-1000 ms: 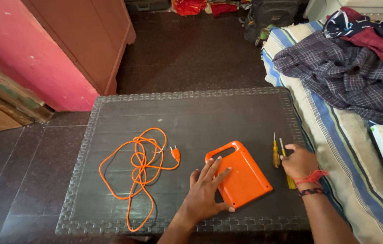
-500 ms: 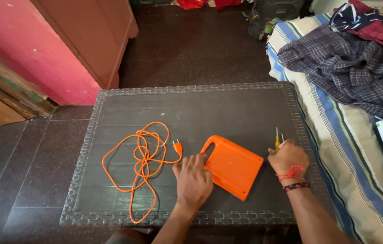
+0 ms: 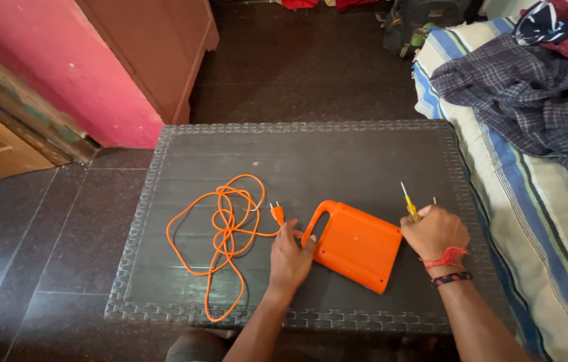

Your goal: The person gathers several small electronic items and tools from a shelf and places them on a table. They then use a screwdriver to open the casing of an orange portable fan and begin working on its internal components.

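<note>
My left hand (image 3: 291, 258) has slid off the orange box (image 3: 356, 245) to its handle, fingers loose, while my right hand (image 3: 433, 231) grips two screwdrivers (image 3: 409, 204) near the table's (image 3: 297, 144) right edge.

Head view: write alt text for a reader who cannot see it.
A person's left hand touches the handle end of a flat orange case on a dark table, while the right hand grips yellow-handled screwdrivers. A tangled orange cord lies to the left, a cloth-piled bed to the right.

Dark tiled floor (image 3: 311, 67) surrounds the dark tabletop (image 3: 311, 154). Pink wall (image 3: 63, 74) and brown cupboard (image 3: 163, 47) far left; striped bed (image 3: 532, 201) with clothes (image 3: 519, 94) right.
</note>
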